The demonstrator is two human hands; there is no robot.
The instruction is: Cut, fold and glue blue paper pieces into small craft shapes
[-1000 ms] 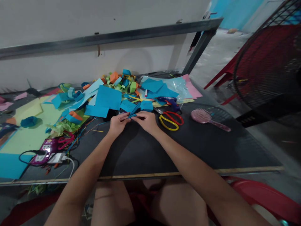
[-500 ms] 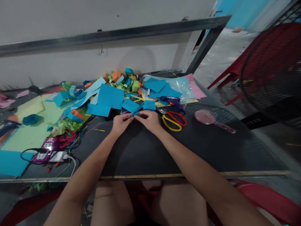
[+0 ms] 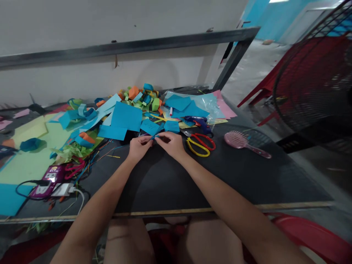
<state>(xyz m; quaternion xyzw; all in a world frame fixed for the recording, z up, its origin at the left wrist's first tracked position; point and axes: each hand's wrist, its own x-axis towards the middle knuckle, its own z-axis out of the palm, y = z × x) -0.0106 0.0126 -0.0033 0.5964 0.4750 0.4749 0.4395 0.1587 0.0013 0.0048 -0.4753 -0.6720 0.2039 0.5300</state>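
Between my fingertips is a small piece of blue paper [image 3: 154, 137], mostly covered by the fingers. My left hand [image 3: 139, 148] pinches it from one side and my right hand [image 3: 171, 143] from the other, so both are closed on it. Just beyond them lie small blue paper pieces [image 3: 150, 126] and a larger blue sheet [image 3: 126, 116]. Right of my right hand rest scissors [image 3: 202, 143] with one red and one yellow handle, their blades pointing toward the hand.
A pink hairbrush [image 3: 243, 142] lies at the right, near a fan [image 3: 313, 80]. Behind is a heap of folded paper pieces [image 3: 140, 97]. At the left are a purple power strip [image 3: 48, 181] and a pale green sheet [image 3: 30, 165]. The black table's front edge [image 3: 165, 212] is close to me.
The view has shifted slightly, so the table sits a little lower and further left. Both hands keep hold of the blue paper, and less of it shows between the fingers.
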